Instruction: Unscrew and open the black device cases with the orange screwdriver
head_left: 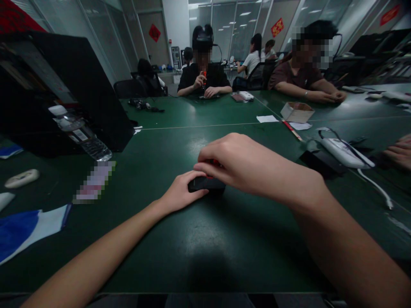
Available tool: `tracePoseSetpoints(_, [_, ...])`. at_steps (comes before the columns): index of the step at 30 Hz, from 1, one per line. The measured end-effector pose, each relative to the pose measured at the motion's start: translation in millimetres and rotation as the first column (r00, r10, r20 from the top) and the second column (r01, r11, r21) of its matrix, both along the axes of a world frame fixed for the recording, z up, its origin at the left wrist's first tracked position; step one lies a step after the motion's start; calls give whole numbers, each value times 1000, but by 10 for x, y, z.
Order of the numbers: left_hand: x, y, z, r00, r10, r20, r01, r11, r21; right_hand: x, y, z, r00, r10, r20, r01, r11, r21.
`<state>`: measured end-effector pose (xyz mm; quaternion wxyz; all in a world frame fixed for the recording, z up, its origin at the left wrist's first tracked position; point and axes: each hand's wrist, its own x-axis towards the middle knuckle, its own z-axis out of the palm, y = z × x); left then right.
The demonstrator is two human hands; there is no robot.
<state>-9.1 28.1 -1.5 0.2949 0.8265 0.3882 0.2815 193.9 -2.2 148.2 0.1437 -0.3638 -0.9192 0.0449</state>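
Steadying a small flat black device (205, 184) on the dark green tabletop (180, 252), the left hand (180, 192) grips its near-left edge; the right hand (239, 164) arches over the top, fingertips pinched on a small red-handled tool (214, 162) set down onto the device; it looks like close work on the casing, mid-step; the next move calls for the device pinned flat and the tool held true; whether the tip is seated I cannot tell.
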Motion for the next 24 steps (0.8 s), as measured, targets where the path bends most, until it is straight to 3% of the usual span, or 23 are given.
tracePoseSetpoints(3, [0, -1, 11, 1000, -5, -5, 5, 1000, -2, 1, 10, -8, 1000, 26, -17, -26, 1000, 16])
tracePoseSetpoints(8, [4, 1, 42, 1000, -10, 2, 10, 1000, -5, 32, 28, 3, 995, -80, 63, 78, 997, 26])
tracePoseSetpoints(12, [5, 11, 59, 1000, -2, 2, 2, 1000, -9, 7, 48, 2, 993, -91, 81, 89, 996, 27])
tracePoseSetpoints(20, [-9, 37, -1, 1000, 6, 30, -6, 1000, -14, -52, -7, -4, 991, 130, 2, -131, 991, 17])
tracePoseSetpoints(24, [-2, 26, -9, 998, -7, 55, 8, 1000, -20, -55, -35, -10, 998, -11, 67, 7, 998, 56])
